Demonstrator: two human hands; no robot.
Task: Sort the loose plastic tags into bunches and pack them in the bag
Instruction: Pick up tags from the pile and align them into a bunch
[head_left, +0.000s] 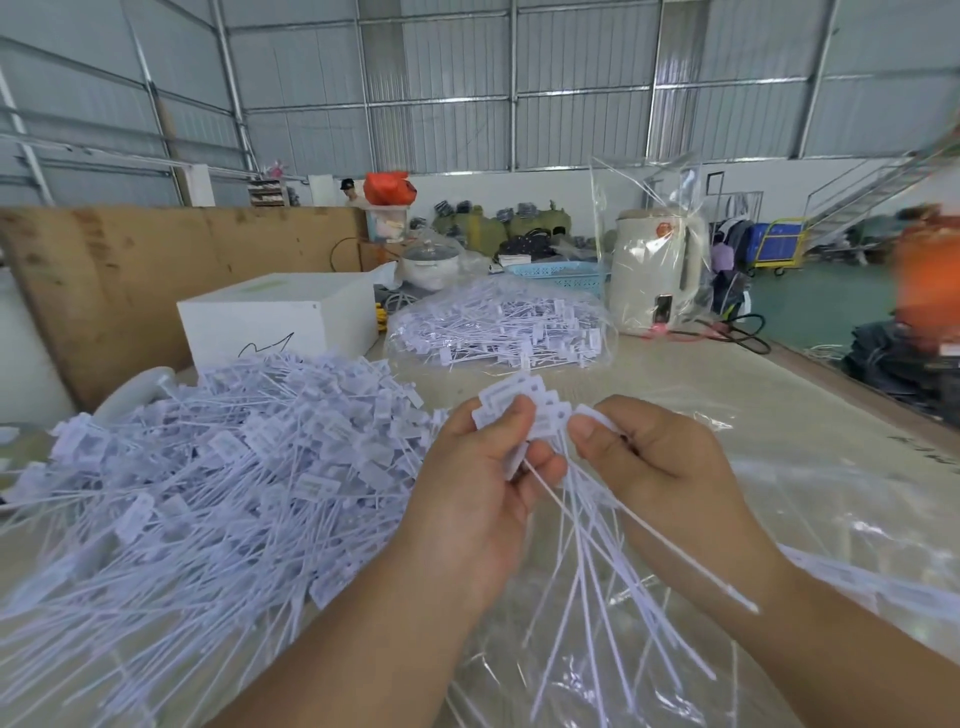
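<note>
Pinching 1 tag bunch (524, 410) w/ left hand (478, 483) grip, right hand (649, 457) pinching 1 tag (597, 418)

Beige table (675, 379) carries: loose tag pile (208, 467) left, bagged tags (498, 327) further back, white box (280, 317), cream kettle (657, 270) in plastic, clear bag (857, 519) spread at right.

A warehouse: corrugated metal walls (441, 78), stacked sacks (483, 226), platform trolley (782, 244)
</note>
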